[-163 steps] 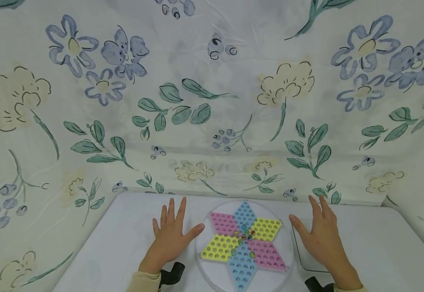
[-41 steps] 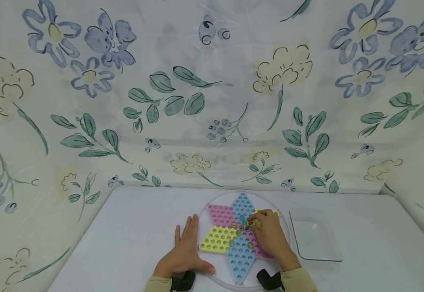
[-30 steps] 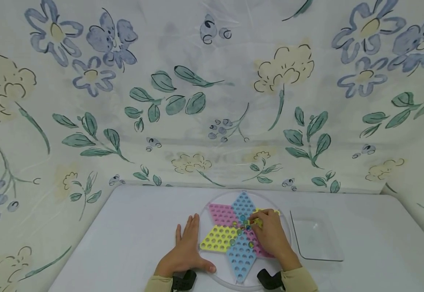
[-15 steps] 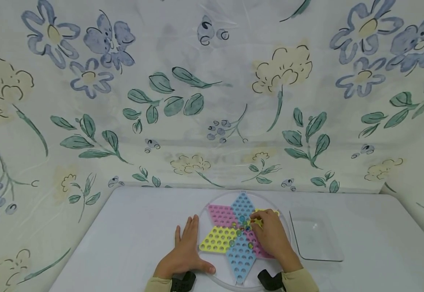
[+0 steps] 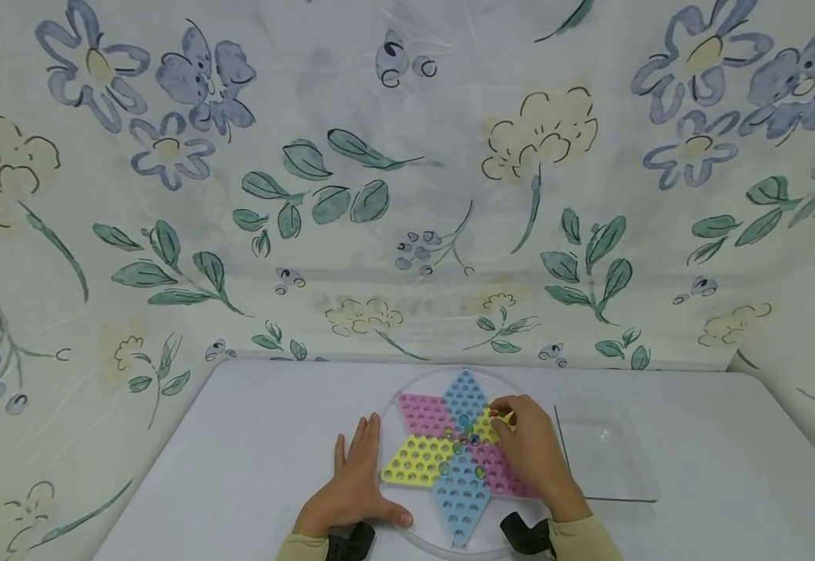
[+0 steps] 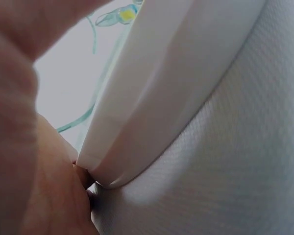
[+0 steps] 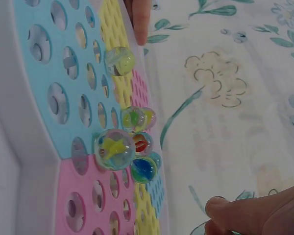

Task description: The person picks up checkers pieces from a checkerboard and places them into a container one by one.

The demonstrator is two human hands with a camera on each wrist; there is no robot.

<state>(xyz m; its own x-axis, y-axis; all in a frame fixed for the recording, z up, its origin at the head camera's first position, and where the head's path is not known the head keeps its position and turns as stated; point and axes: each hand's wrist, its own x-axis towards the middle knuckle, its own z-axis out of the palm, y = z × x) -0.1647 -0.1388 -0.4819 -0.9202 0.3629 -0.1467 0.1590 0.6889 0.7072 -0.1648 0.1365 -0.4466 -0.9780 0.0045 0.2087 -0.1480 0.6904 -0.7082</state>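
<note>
A round white Chinese checkers board [image 5: 463, 508] with a pink, yellow and blue star of holes lies on the table. Several glass marbles sit around its middle, among them a yellow-swirled marble [image 7: 114, 149], a blue marble [image 7: 144, 169] and a red-swirled marble [image 7: 142, 143]. Over the right yellow point, my right hand [image 5: 535, 452] pinches a small reddish marble [image 5: 494, 412] between thumb and fingertips, which mostly cover it. My left hand [image 5: 357, 483] lies along the board's left edge, fingers straight and thumb spread by the near rim; the left wrist view shows it against the white rim [image 6: 137, 98].
A clear shallow tray [image 5: 607, 460] sits right of the board, close to my right forearm. The white table [image 5: 253, 444] extends to both sides. A flower-patterned cloth [image 5: 442, 234] rises behind the table's back edge.
Both hands have come in to the board from beside it. Over the last half second my right hand has lifted the marble away from the middle, rightward and back. My left hand stays put.
</note>
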